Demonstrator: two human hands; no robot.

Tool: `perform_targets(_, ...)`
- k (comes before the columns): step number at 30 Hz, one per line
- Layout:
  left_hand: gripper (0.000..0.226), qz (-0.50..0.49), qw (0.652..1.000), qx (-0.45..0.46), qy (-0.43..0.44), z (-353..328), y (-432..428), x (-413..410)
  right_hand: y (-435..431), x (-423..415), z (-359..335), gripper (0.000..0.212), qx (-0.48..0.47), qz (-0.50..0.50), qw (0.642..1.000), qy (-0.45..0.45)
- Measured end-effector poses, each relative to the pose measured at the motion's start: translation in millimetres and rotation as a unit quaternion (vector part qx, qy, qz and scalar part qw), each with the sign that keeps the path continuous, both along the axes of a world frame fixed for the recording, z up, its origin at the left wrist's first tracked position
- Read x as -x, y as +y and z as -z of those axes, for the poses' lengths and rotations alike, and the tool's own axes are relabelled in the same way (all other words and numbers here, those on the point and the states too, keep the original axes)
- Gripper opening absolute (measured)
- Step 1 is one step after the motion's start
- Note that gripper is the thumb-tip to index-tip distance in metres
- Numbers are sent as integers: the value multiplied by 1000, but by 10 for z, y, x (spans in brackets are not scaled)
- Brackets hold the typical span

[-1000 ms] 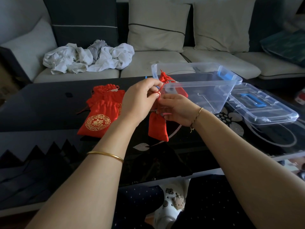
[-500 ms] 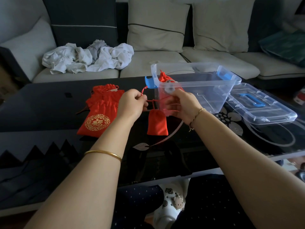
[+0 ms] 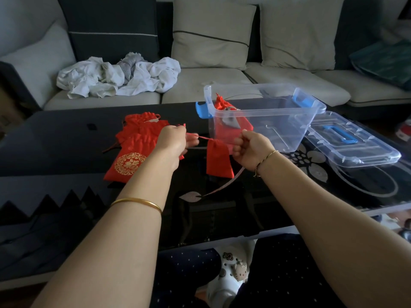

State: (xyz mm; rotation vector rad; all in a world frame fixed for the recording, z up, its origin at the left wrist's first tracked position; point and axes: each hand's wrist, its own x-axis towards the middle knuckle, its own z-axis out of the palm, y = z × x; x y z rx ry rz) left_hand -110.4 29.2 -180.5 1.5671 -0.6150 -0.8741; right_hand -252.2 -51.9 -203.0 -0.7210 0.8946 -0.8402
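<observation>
Drawstrings (image 3: 202,138) of a small red pouch (image 3: 218,162) stretch between both grips at mid-frame. The left grip (image 3: 174,141) pinches one end and the right grip (image 3: 251,150) curls round the other. The pouch hangs over the dark counter (image 3: 66,141), just before the clear box (image 3: 278,121).

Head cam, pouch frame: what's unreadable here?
Head view only.
1. Ends of the drawstring: buried in the curled left hand and right hand.
2. Contents of the small red pouch: opaque fabric.
3. The boxed pouch: smeared by the clear bin wall.
4. The red pouch pile: count unclear; they overlap, and the left forearm covers one edge.
</observation>
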Motion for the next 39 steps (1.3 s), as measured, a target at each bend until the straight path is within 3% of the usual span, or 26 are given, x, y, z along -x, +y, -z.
perform_targets(4,29,-10,986,111,124,-51,7,83,45,-88,28,33,6,-4,999,45)
perform_targets(8,31,60,997,49,-24,-22,37,59,89,-62,-58,32,73,-1,996,48)
perform_targets(13,8,185,968,-26,-168,26,68,11,184,-52,-224,27,191,-34,980,42)
perform_targets(19,12,198,956,-31,-212,15,57,77,253,-153,-283,23,250,-76,962,82)
perform_targets(24,14,186,966,-23,-178,35,45,77,237,-138,-243,43,195,-77,964,163)
perform_targets(27,16,173,974,-21,-143,52,28,81,264,-111,-225,33,173,-117,961,180)
perform_targets(30,20,163,979,-15,-124,54,19,85,242,-110,-206,20,217,-141,947,192)
perform_targets(39,11,107,990,-9,-97,51,34,85,189,-92,-159,24,345,-147,883,281)
